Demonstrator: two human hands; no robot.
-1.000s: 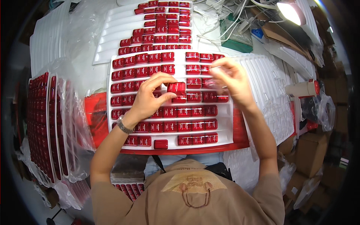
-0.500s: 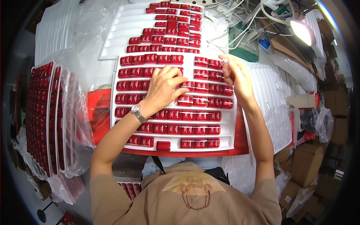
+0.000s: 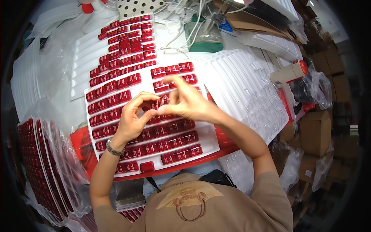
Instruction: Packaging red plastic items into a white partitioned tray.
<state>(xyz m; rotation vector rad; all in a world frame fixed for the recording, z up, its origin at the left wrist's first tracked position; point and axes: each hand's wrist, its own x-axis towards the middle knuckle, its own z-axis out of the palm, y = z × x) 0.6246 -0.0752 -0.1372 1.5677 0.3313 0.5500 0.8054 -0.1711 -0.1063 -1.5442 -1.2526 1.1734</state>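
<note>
Hands [image 3: 132, 118] [image 3: 192, 103] drawn together, cannot tell what pinched; red cases [image 3: 134, 79], long axes rising rightward.

The small red blocks [image 3: 164, 145] look smooth and glossy on my remote feed, their tray [image 3: 208, 139] white plastic. I also see crinkled, shiny clear film [image 3: 58, 69], a metal watch band [image 3: 113, 148], a matt brown cloth shirt [image 3: 235, 208] and dull cardboard boxes [image 3: 315, 133].

Red packs [image 3: 134, 79] bear white lettering [image 3: 186, 67]; illegibly small.
</note>
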